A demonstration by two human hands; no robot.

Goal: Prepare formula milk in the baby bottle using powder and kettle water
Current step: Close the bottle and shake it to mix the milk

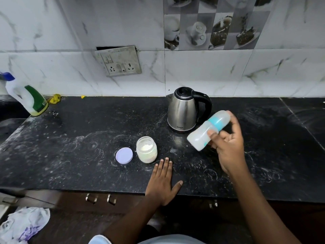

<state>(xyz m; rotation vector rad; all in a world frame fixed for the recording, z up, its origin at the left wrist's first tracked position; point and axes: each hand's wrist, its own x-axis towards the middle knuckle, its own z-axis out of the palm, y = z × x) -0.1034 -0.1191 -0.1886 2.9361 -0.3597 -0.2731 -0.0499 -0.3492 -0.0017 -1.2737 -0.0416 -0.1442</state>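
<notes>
- Translucent plastic baby bottle with a turquoise collar and clear cap [208, 130] is held in the air by the right hand [228, 147], just right of the kettle; thumb is laid across the body, fingers are curled behind it.
- Bottle is tilted, cap end up and right, base down and left; outline is slightly blurred and the contents cannot be told.
- Left hand [162, 180] is laid flat on the speckled black stone countertop [79, 138] at the front edge, fingers straight, nothing gripped.
- Small clear glass jar of pale powder [146, 152] is stood upright and uncovered, just beyond the left fingertips.
- Round lilac lid [124, 155] is laid flat just left of the jar, not touching.
- Stainless steel electric kettle with black lid and handle [182, 110] is stood upright behind the jar, lid shut, spout to the left.
- White cleaner bottle with green label and blue cap [29, 97] is seen at the far left, well apart.
- Grey switch-and-socket plate [118, 61] is fixed on the marble-look wall tiles.
</notes>
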